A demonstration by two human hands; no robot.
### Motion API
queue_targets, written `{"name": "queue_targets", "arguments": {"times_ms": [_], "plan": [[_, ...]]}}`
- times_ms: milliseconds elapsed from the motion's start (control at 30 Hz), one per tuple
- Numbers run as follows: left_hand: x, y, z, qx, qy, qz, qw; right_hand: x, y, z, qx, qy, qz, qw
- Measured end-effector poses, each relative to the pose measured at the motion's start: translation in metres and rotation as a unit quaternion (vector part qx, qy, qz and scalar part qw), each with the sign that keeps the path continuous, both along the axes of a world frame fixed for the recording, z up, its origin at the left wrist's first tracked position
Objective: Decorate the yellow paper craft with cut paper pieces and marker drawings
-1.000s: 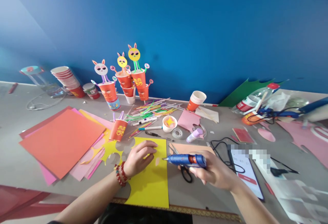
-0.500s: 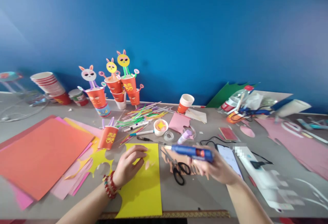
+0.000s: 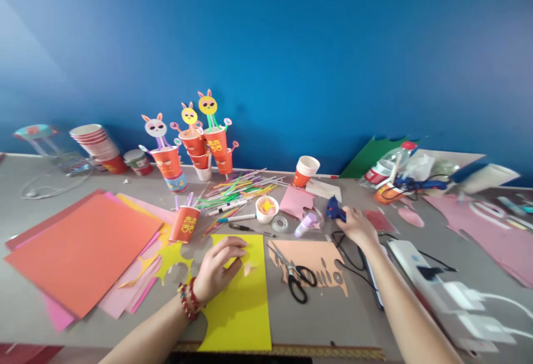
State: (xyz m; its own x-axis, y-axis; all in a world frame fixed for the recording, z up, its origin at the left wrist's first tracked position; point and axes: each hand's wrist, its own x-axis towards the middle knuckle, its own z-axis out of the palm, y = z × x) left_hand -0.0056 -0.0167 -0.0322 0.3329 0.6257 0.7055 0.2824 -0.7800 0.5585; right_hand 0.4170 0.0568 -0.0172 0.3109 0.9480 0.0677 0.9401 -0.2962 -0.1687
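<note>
My right hand (image 3: pixel 357 228) is closed around the handle of a blue glue gun (image 3: pixel 334 208), beyond the cut peach paper (image 3: pixel 325 253). Over the yellow sheet (image 3: pixel 245 319) rests my left hand (image 3: pixel 222 267), its fingers curled near a small peach paper piece (image 3: pixel 249 268); whether it pinches anything is hidden. Black-handled scissors (image 3: pixel 296 281) lie partly across the peach paper. A glue stick (image 3: pixel 306 224) and a tape roll (image 3: pixel 280 223) are left of the glue gun. A white bowl (image 3: pixel 267 209) holds yellow and peach pieces.
Rabbit-faced cup figures (image 3: pixel 166 161) stand at the back left, beside scattered pipe cleaners (image 3: pixel 237 189). Orange sheets (image 3: pixel 87 247) cover the left side. A power strip (image 3: pixel 428 275) with cables lies right. Behind it are a bottle (image 3: pixel 378 171) and pink paper (image 3: pixel 487 236).
My right hand has moved away from me and to the right with the glue gun, uncovering the peach paper. My left hand has stayed over the yellow sheet. The view has shifted slightly.
</note>
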Motion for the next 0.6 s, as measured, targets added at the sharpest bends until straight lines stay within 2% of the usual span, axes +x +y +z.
{"name": "queue_targets", "arguments": {"times_ms": [67, 167, 200, 233, 267, 333, 400, 467, 500, 600], "plan": [[0.000, 0.001, 0.001, -0.001, -0.006, -0.002, 1.000, 0.003, -0.002, 0.000, -0.011, -0.014, 0.009, 1.000], [0.001, 0.002, 0.003, -0.015, -0.012, 0.004, 1.000, -0.006, -0.020, 0.013, 0.015, -0.039, 0.021, 0.999], [0.002, 0.002, 0.004, -0.023, -0.016, 0.008, 1.000, -0.016, -0.030, 0.019, 0.046, -0.050, 0.024, 0.997], [0.002, 0.003, 0.005, -0.032, -0.020, 0.012, 0.999, -0.029, -0.042, 0.025, 0.133, -0.050, 0.046, 0.989], [0.003, 0.003, 0.005, -0.040, -0.024, 0.014, 0.999, -0.045, -0.055, 0.030, 0.224, -0.035, 0.085, 0.970], [0.005, 0.003, 0.006, -0.052, -0.033, 0.013, 0.998, -0.083, -0.081, 0.036, 0.339, 0.019, 0.223, 0.914], [0.006, 0.002, 0.006, -0.059, -0.039, 0.006, 0.997, -0.122, -0.100, 0.037, 0.361, 0.038, 0.363, 0.858], [0.006, 0.001, 0.006, -0.065, -0.040, -0.001, 0.997, -0.154, -0.110, 0.034, 0.357, 0.030, 0.474, 0.804], [0.006, 0.001, 0.005, -0.069, -0.038, -0.003, 0.997, -0.166, -0.110, 0.032, 0.363, 0.025, 0.512, 0.778], [0.006, 0.000, 0.006, -0.076, -0.038, -0.003, 0.996, -0.188, -0.102, 0.027, 0.390, 0.022, 0.538, 0.747]]}}
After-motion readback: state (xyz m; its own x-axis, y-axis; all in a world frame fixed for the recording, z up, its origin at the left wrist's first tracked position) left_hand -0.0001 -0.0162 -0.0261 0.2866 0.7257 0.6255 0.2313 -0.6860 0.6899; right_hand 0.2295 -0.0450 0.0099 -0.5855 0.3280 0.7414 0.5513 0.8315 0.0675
